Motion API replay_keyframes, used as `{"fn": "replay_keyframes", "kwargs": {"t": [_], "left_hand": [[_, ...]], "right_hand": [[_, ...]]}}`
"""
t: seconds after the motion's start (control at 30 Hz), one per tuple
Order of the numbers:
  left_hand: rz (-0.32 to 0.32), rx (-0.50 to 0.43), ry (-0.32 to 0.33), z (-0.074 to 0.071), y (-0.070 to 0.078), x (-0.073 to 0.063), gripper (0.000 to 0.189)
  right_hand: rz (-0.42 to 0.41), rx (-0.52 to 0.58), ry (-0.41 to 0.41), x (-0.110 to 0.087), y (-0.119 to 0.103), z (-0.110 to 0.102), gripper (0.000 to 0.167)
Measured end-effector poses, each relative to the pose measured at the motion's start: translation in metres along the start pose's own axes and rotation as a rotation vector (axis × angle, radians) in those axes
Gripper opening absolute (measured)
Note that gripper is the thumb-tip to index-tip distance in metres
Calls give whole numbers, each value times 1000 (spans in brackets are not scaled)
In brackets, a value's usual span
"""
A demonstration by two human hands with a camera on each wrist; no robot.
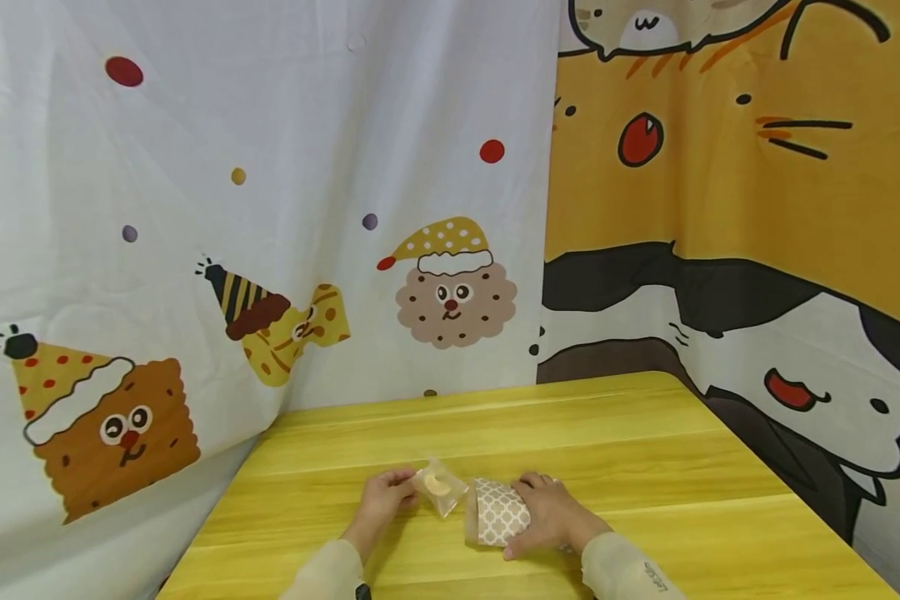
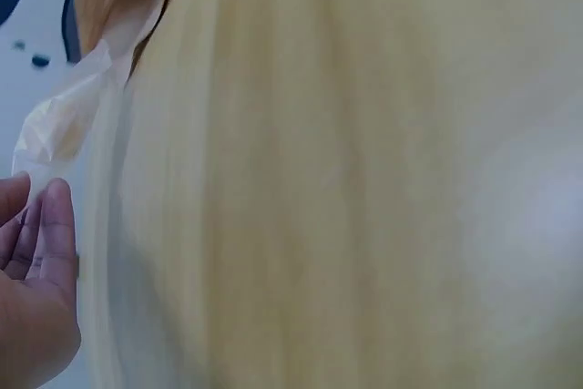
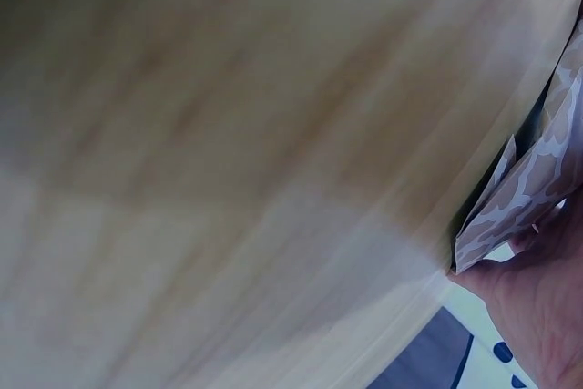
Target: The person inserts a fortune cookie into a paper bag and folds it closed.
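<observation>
- Two pale sleeves (image 1: pixel 630 567) are reaching in over the near edge, one per arm.
- The right hand (image 1: pixel 553 515) is gripping one patterned paper pouch (image 1: pixel 498 511) on the surface, thumb at the near edge and fingers at the far one, probably to steady it and keep its end facing left.
- The left hand (image 1: pixel 381 502) is pinching one clear packet (image 1: pixel 446 500) by its left corner between thumb and fingers, likely leaving the rest uncovered; one round, pale-yellow item (image 1: pixel 436 484) is showing inside.
- The packet is sitting just beside the pouch's left end; whether they are touching, I cannot tell.
- One yellow wood-grain surface (image 1: pixel 570 433) is lying beneath both.
- Two printed cloths are hanging behind: a white one (image 1: pixel 307 125) showing three hatted figures, and an orange one (image 1: pixel 705 208) with cartoon cats.
</observation>
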State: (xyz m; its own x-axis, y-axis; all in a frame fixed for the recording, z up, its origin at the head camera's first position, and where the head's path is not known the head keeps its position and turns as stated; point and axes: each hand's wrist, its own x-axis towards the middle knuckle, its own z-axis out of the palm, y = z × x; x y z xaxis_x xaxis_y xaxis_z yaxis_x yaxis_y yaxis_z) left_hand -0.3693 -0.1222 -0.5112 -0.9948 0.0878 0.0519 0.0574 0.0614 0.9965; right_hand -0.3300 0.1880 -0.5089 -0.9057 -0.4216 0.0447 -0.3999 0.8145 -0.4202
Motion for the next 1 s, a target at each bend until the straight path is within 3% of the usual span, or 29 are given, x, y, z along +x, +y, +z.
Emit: {"fn": "replay_keyframes", "kwargs": {"t": [0.27,0.47,0.6,0.73,0.87,1.0], "left_hand": [[38,88,-150,20,6,-19,22],[-23,118,-239,43,6,-17,19],[-49,51,-212,56,1,-15,30],[-77,19,-151,58,-4,-20,39],[-102,-13,-103,58,-3,-30,34],[-111,-50,-103,67,-1,-39,29]], "right_hand": [[16,5,-5,0,1,2,118],[26,15,-5,-2,2,3,118],[16,6,5,-3,1,4,118],[4,1,5,-2,1,5,118],[3,-1,2,0,1,4,118],[7,-13,3,1,1,4,120]]}}
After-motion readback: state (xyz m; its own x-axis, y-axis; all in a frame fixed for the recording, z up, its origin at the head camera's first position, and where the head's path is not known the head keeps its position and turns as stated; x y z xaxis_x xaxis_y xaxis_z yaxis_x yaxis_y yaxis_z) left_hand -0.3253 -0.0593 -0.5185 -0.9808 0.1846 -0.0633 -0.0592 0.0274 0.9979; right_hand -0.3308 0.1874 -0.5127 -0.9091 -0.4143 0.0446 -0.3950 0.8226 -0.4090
